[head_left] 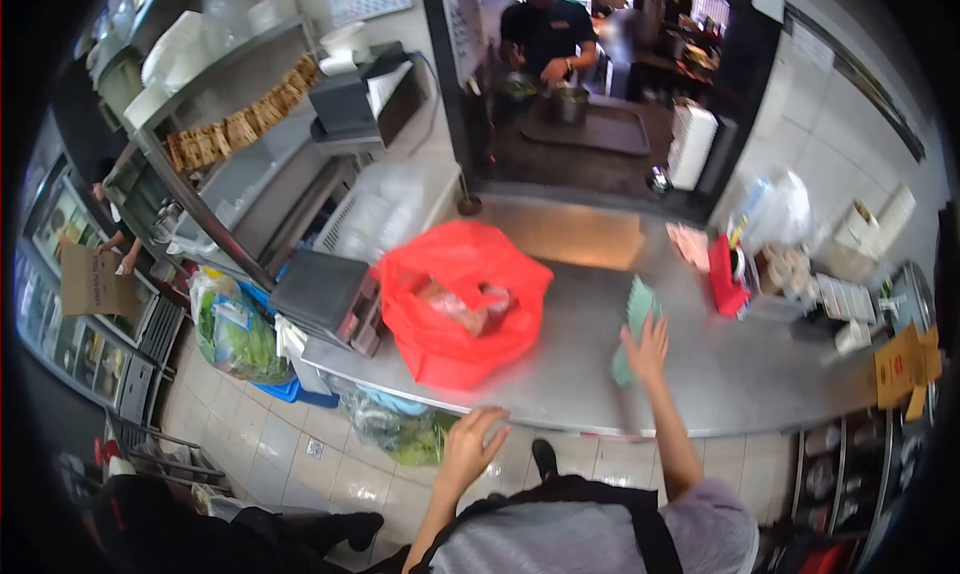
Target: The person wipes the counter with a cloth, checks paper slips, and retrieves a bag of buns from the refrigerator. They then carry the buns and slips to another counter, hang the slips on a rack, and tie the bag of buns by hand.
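Note:
My right hand [648, 349] lies over a green cloth [640, 309] on the steel counter [580, 374], its fingers spread across the cloth's edge. Near the counter's front edge my left hand [478, 442] hovers with its fingers apart and nothing in them. Just beyond it, a red plastic bag [420, 324] sits open on the counter. Inside the bag are wrapped items [455, 309], too blurred to name.
A black drawer box [325, 294] stands left of the bag. Behind the counter is a pass-through with a tray [600, 129] and a person [548, 34]. A red holder [727, 274] and pink cloth [690, 246] are at right. Another person's dark sleeve is lower left.

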Demonstrator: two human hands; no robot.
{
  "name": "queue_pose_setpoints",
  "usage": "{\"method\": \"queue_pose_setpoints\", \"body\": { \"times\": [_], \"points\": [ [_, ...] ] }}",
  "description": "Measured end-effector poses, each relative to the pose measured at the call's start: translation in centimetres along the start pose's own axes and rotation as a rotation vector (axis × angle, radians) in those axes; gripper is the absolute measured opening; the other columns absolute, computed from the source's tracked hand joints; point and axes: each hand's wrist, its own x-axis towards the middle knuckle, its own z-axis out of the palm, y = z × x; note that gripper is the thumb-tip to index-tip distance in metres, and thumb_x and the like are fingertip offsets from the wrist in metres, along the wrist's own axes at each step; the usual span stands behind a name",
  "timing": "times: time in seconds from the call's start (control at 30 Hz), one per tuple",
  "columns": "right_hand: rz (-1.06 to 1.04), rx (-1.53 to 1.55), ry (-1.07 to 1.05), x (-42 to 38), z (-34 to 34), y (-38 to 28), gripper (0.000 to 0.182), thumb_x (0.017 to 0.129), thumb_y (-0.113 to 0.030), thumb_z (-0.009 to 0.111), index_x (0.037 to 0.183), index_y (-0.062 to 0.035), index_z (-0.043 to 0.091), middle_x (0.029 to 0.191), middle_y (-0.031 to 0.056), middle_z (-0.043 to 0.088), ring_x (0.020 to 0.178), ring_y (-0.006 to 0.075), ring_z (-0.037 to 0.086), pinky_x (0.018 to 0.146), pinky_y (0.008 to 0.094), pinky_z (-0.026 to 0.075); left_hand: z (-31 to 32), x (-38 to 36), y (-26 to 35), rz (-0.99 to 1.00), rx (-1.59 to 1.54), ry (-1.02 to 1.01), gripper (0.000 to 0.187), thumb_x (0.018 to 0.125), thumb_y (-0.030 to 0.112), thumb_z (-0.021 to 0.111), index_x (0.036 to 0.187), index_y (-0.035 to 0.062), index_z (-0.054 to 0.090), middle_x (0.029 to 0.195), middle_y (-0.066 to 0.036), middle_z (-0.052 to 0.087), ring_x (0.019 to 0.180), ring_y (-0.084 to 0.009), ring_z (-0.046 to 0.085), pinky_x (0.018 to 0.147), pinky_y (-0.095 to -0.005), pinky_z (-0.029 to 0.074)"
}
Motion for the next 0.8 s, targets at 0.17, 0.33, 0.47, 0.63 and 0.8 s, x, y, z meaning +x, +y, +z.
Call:
{"method": "queue_pose_setpoints", "body": {
  "times": [0.17, 0.33, 0.47, 0.63, 0.8],
  "points": [
    [-0.043, -0.234, 0.033, 6.9, 4.2, 3.2, 0.064, 0.089, -0.038, 0.047, 0.14, -0.0027, 0.029, 0.145, 0.0269, 0.02, 0.136, 0.0392, 0.018, 0.106, 0.0534, 0.019, -0.1, 2.5, -1.9, -0.145, 0.048, 0.029, 0.018, 0.08, 0.014, 0.066, 0.095, 0.0046, 0.064, 0.091, -0.012, 0.064, 0.082, -0.0302, 0.062, 0.072, -0.0352, 0.05],
    [0.184, -0.345, 0.152, 24.8, 10.4, 7.2, 0.051, 0.088, -0.024, 0.047, 0.133, -0.0018, 0.038, 0.141, 0.0223, 0.032, 0.13, 0.0365, 0.03, 0.102, 0.0517, 0.027, -3.4, 4.9, -4.0, -0.256, 0.053, 0.205, 0.016, 0.079, 0.011, 0.067, 0.093, 0.0032, 0.066, 0.086, -0.012, 0.067, 0.079, -0.024, 0.065, 0.068, -0.0319, 0.05],
    [-0.443, 0.08, 0.207, 34.0, 20.9, 3.4, 0.048, 0.078, -0.007, 0.05, 0.126, -0.0018, 0.047, 0.126, 0.0189, 0.051, 0.116, 0.0329, 0.049, 0.1, 0.0428, 0.036, -8.9, 11.0, -4.0, -0.236, 0.096, 0.338, 0.018, 0.079, 0.004, 0.066, 0.097, 0.0025, 0.066, 0.086, -0.011, 0.067, 0.08, -0.0158, 0.063, 0.069, -0.0288, 0.049],
    [-0.749, 0.373, -0.272, 23.6, 17.8, -14.6, 0.038, 0.078, -0.007, 0.049, 0.115, -0.0063, 0.057, 0.104, 0.0182, 0.06, 0.096, 0.0345, 0.056, 0.085, 0.0448, 0.043, -17.7, 28.9, -5.3, 0.146, -0.281, 0.644, 0.044, 0.086, 0.007, 0.058, 0.127, -0.0013, 0.043, 0.122, -0.013, 0.051, 0.116, -0.0195, 0.048, 0.1, -0.0337, 0.035],
    [-0.92, 0.161, -0.27, 15.5, 12.7, -10.3, 0.04, 0.078, -0.014, 0.056, 0.118, -0.0101, 0.057, 0.106, 0.0171, 0.056, 0.1, 0.0354, 0.053, 0.085, 0.0445, 0.043, -28.7, 48.6, -13.6, -0.041, -0.066, 0.971, 0.104, 0.074, 0.043, 0.073, 0.144, 0.003, 0.006, 0.142, -0.027, 0.024, 0.131, -0.033, 0.029, 0.105, -0.0421, 0.027]
  ]
}}
